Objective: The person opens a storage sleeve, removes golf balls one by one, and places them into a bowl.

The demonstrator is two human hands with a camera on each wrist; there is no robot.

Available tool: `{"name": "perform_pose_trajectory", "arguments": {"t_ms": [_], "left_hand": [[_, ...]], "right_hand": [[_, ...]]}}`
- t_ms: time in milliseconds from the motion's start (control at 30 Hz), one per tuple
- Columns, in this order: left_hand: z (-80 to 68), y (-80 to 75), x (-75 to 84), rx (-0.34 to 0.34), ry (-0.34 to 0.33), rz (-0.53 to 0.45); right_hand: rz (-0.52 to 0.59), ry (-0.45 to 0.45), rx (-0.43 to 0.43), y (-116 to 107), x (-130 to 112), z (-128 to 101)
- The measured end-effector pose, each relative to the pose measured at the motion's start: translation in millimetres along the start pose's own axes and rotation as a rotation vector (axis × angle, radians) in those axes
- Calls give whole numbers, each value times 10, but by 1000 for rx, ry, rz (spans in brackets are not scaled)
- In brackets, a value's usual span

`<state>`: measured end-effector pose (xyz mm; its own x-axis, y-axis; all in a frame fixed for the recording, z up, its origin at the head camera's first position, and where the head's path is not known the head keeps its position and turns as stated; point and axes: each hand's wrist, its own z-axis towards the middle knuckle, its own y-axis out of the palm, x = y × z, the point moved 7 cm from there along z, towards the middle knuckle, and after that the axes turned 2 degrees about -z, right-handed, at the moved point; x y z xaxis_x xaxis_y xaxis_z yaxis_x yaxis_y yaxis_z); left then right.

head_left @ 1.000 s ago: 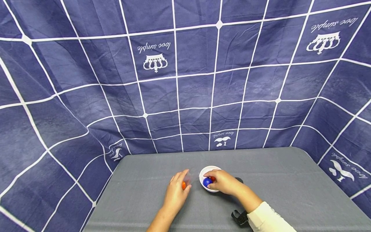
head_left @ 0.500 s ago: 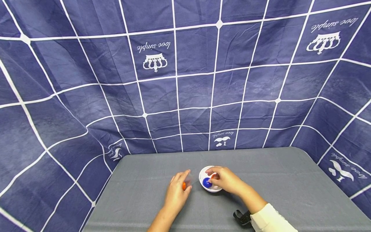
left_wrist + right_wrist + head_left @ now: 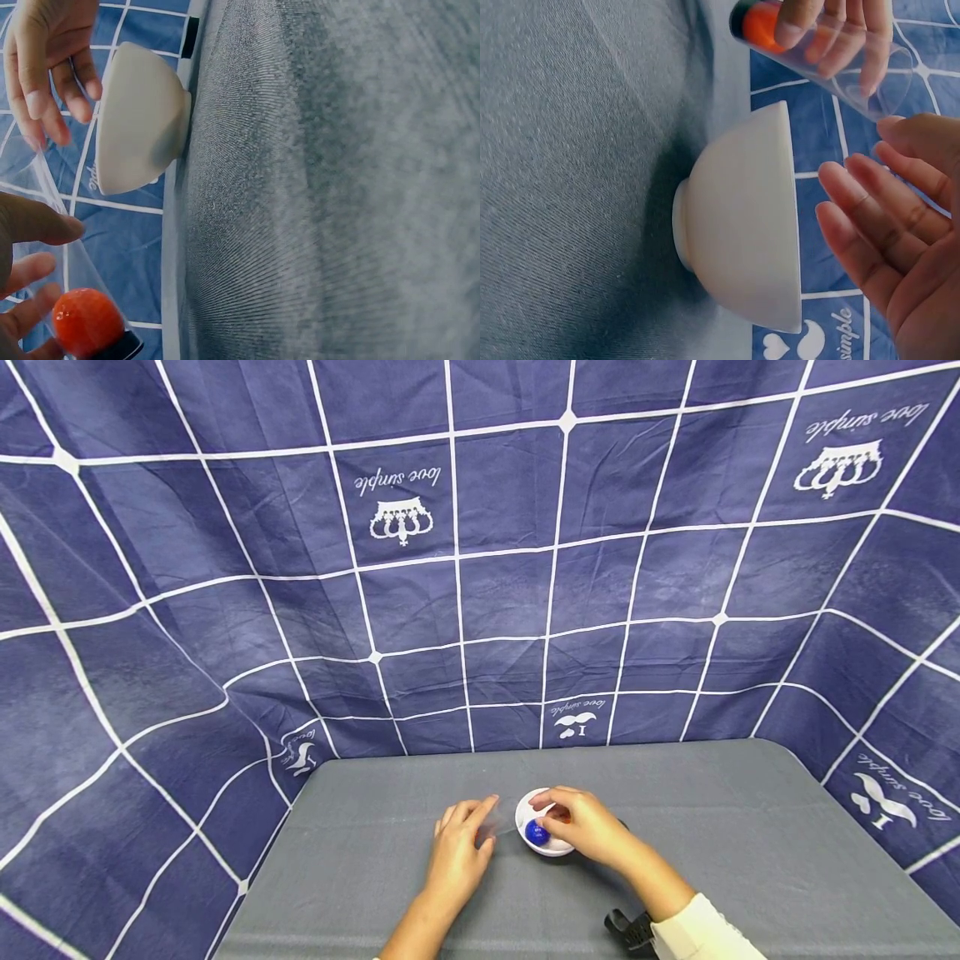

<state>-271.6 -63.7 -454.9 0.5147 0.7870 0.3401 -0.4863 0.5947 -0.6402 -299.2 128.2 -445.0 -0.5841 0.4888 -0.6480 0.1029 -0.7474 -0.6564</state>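
My left hand (image 3: 456, 852) grips a clear plastic tube (image 3: 895, 79) with a dark base, and an orange ball (image 3: 88, 322) sits at its base end. In the head view the tube leans to the right, its mouth towards the white bowl (image 3: 742, 217). Above the bowl hovers my right hand (image 3: 588, 828), fingers loosely bent; the right wrist view shows nothing between thumb and fingers. Inside the bowl lies a blue ball (image 3: 537, 832), close by my right thumb. Something orange (image 3: 564, 817) shows beside it, mostly hidden beneath that hand.
A grey cloth-covered table (image 3: 375, 810) carries the bowl. Behind it and at both sides hangs a blue curtain (image 3: 510, 593) with white grid lines. A black strap-like piece (image 3: 628, 931) shows by the right sleeve (image 3: 701, 931).
My right hand has risen slightly and drawn back from the blue ball. The tube in my left hand has tipped further to the right, and less of its orange ball shows.
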Motion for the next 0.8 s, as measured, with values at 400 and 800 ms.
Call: {"name": "perform_pose_trajectory", "arguments": {"t_ms": [400, 800], "left_hand": [[40, -84, 114, 23, 100, 82], [90, -123, 204, 41, 171, 129]], "right_hand": [[145, 52, -5, 42, -72, -64], [356, 131, -46, 150, -82, -131]]}}
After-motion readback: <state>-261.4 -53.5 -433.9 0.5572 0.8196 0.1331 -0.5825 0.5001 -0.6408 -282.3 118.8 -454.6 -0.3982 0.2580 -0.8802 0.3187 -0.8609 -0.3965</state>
